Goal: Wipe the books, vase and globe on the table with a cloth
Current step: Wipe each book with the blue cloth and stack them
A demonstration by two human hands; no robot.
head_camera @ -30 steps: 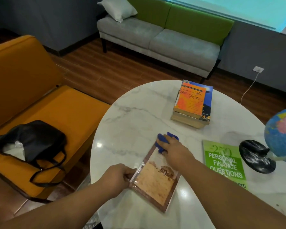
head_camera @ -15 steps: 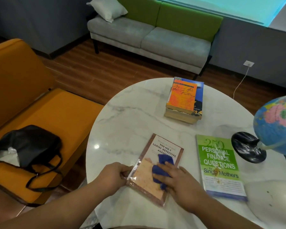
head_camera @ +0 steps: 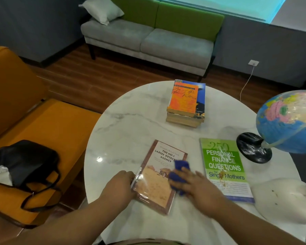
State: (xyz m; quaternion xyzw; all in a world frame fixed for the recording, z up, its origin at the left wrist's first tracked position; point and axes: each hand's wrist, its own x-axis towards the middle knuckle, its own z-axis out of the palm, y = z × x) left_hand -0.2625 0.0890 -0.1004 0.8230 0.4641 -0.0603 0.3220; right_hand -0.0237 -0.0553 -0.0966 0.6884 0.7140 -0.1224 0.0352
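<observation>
Wiping bk (head_camera: 154,190); white wad (head_camera: 2,175) in bag (head_camera: 30,160)

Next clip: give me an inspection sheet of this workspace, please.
Surface: white marble table, glossy.
Job's things: brown book at the near edge; green book beside it; book stack further back; globe and white vase on the right; blue cloth on the brown book.
Clutter: nothing seen.
Hands: left hand grips the brown book's edge; right hand presses the blue cloth flat.
Cables: white cable hangs from a wall socket.
Surroundings: orange sofa with black bag; grey-green sofa with pillow.
</observation>
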